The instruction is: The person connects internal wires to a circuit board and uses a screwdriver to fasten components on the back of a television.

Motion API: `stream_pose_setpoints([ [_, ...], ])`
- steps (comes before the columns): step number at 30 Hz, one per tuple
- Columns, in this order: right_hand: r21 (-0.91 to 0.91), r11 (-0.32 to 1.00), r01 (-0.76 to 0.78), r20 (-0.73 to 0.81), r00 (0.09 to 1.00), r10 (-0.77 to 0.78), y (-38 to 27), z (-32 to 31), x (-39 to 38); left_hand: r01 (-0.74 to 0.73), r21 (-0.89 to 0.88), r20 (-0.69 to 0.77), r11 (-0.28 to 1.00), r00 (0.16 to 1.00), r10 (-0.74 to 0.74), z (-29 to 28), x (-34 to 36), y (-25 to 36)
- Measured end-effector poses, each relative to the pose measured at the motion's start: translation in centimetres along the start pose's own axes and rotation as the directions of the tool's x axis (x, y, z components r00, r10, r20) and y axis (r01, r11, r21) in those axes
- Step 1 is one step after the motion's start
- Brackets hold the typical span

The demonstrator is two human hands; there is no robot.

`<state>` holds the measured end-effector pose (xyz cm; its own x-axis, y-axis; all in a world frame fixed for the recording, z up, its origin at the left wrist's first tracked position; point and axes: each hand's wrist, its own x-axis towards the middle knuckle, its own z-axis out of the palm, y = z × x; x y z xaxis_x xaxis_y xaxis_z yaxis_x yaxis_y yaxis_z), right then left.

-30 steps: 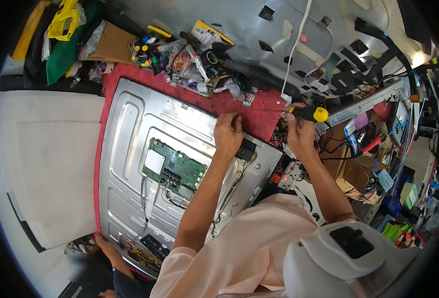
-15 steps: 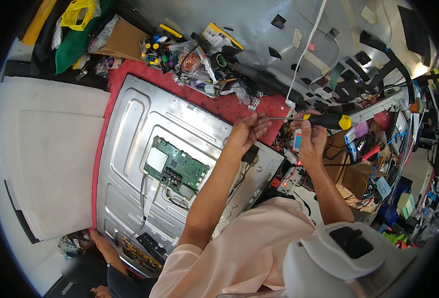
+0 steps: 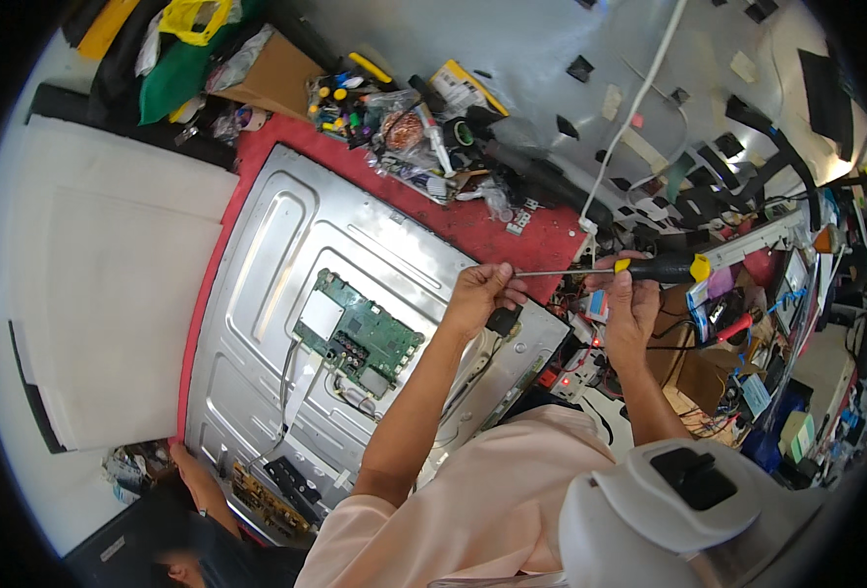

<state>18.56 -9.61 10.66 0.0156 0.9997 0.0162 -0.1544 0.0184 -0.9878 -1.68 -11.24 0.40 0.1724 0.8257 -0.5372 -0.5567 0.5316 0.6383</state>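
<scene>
In my right hand [image 3: 631,312] is a long screwdriver [image 3: 667,268] with a black and yellow handle. The thumb and fingers close on the front of that handle, and its thin shaft points left. My left hand [image 3: 480,299] pinches the shaft's tip; whether a small part sits there is hidden by the fingers. Under my left arm lies a large silver metal panel [image 3: 247,363], the back of a flat screen. A green circuit board [image 3: 370,333] is mounted on it, with cables running from its lower edge.
The panel rests on a red-covered table [image 3: 541,245]. Tools and bagged parts [image 3: 404,127] crowd its far edge. On the right are power sockets [image 3: 575,377], wires and a cardboard box [image 3: 698,377]. Another person's hand [image 3: 193,470] touches the panel's lower left. A white board [image 3: 129,294] stands left.
The view has shifted, so the scene sits slightly further right and lower on the left side. My left fingers have closed round the screwdriver's tip; the right hand keeps its hold.
</scene>
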Motion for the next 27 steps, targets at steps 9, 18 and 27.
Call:
stream_pose_setpoints([
  [9, 0.038, 0.999, -0.014, 0.028, 1.0, 0.012, -0.6, 0.4, -0.4, -0.039, 0.078, 0.063, 0.996, 0.997, 0.034, -1.1, -3.1, 0.7],
  [18, 0.068, 0.997, -0.043, 0.102, 0.994, 0.036, -1.3, 1.1, -0.6, -0.066, 0.152, 0.116, 0.986, 0.992, 0.049, -1.4, -4.4, 1.8],
  [27, -0.053, 0.997, -0.053, 0.233, 0.97, 0.064, -1.7, 2.4, -0.5, -0.078, 0.2, 0.204, 0.977, 0.978, 0.036, 0.5, -4.5, 2.6],
])
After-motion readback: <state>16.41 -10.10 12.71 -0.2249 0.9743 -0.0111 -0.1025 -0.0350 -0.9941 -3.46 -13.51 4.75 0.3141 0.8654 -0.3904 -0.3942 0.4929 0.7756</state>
